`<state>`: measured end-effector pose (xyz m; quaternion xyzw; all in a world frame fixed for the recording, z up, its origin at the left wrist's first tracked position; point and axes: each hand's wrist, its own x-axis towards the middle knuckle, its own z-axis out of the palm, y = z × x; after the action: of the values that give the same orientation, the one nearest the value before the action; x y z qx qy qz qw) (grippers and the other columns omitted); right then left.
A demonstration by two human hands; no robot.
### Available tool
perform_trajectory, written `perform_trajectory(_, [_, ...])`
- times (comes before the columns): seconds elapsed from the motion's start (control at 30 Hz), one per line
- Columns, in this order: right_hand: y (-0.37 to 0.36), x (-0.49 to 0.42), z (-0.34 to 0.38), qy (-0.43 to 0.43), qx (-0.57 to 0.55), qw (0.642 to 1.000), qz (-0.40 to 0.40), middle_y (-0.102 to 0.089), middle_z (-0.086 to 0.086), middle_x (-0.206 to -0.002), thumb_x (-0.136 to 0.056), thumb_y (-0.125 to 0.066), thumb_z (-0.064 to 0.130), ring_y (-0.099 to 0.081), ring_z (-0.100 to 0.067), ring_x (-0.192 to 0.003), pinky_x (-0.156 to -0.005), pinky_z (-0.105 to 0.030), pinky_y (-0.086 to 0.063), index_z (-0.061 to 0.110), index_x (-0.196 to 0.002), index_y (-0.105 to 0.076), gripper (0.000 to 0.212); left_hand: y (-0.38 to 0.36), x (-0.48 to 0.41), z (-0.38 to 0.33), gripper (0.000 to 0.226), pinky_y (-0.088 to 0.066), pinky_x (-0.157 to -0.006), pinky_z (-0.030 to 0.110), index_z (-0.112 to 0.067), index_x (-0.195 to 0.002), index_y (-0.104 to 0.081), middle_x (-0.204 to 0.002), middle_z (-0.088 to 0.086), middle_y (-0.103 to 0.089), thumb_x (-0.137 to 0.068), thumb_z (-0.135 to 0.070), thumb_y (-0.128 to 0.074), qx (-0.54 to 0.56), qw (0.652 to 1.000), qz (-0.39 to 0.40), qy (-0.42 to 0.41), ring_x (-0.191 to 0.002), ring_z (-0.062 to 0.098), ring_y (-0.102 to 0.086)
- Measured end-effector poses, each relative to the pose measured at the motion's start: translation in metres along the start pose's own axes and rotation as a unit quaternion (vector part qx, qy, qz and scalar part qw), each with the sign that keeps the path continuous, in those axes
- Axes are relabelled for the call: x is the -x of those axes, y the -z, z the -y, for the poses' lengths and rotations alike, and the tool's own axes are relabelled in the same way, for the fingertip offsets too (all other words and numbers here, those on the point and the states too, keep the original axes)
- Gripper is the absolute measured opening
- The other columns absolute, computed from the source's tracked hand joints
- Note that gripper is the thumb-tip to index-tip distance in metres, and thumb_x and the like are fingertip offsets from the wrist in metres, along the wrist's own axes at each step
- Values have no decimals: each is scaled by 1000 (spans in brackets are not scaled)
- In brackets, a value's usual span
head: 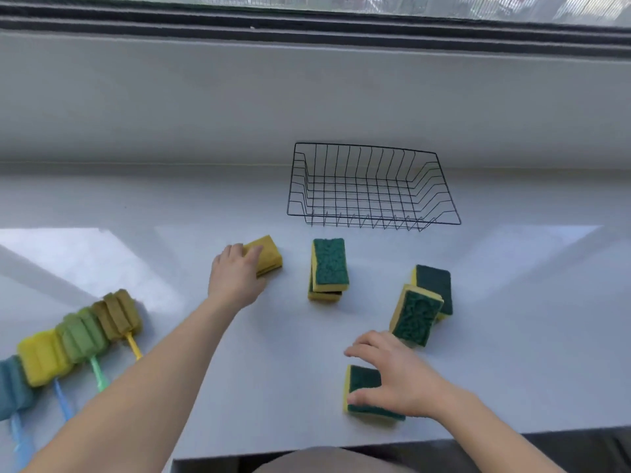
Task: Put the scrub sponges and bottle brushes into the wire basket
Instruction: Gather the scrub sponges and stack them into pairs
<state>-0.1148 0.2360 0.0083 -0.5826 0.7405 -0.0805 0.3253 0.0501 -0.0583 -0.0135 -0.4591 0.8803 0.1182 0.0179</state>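
A black wire basket (374, 220) stands against the back wall with nothing inside. My left hand (235, 274) grips a yellow sponge (269, 256) lying left of the basket's front. My right hand (399, 373) closes over a green-topped sponge (363, 380) near the counter's front edge. Between them, two green-and-yellow sponges (329, 264) sit stacked. To the right, one sponge (415, 315) leans on another (435, 283). Several bottle brushes (80, 334) with foam heads in olive, green, yellow and blue lie in a row at the far left.
The white counter (205, 206) runs below a window sill and dark window frame (307, 25). Its front edge (307, 448) is close to my body. Sunlit patches fall on the counter at left and right.
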Motion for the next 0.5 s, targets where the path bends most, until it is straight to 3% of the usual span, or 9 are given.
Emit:
perform_trajectory(0.17, [-12, 13, -1, 7, 111, 991, 67, -37, 6, -146, -62, -72, 69, -33, -18, -133, -111, -37, -38, 36, -151, -32, 103, -7, 11, 9, 53, -41, -95, 42, -27, -132, -50, -125, 11, -48, -82, -28, -67, -44, 999, -19, -17, -116, 35, -45])
perform_trajectory(0.3, [-28, 17, 3, -3, 149, 988, 39, -39, 2, -139, -80, -65, 40, -38, -24, -128, -103, -38, -41, 35, -152, -26, 82, -7, 22, 17, 52, -48, -81, 41, -26, -129, -51, -117, 11, -43, -80, -20, -68, 11, 1000, -15, 16, -100, 33, -49])
perform_trajectory(0.37, [-31, 18, 4, -24, 118, 993, 13, -41, 5, -137, -82, -59, 41, -40, -22, -127, -103, -35, -41, 36, -153, -26, 78, -2, 29, 16, 48, -51, -73, 39, -28, -127, -51, -116, 7, -42, -81, -20, -65, 101, 993, 0, 63, -93, 30, -53])
perform_trajectory(0.43, [-30, 18, 4, -52, 49, 997, -22, -42, 11, -137, -81, -57, 48, -40, -16, -127, -103, -29, -41, 38, -153, -26, 79, 4, 40, 14, 43, -54, -72, 38, -32, -121, -54, -108, 2, -52, -80, -25, -62, 254, 958, 7, 132, -86, 27, -60])
perform_trajectory(0.5, [-28, 17, 5, -71, -16, 995, -61, -44, 16, -133, -79, -58, 53, -43, -12, -126, -99, -26, -43, 39, -152, -29, 80, 7, 56, 12, 34, -59, -78, 45, -29, -115, -60, -99, 2, -63, -81, -27, -57, 449, 871, 24, 199, -87, 27, -67])
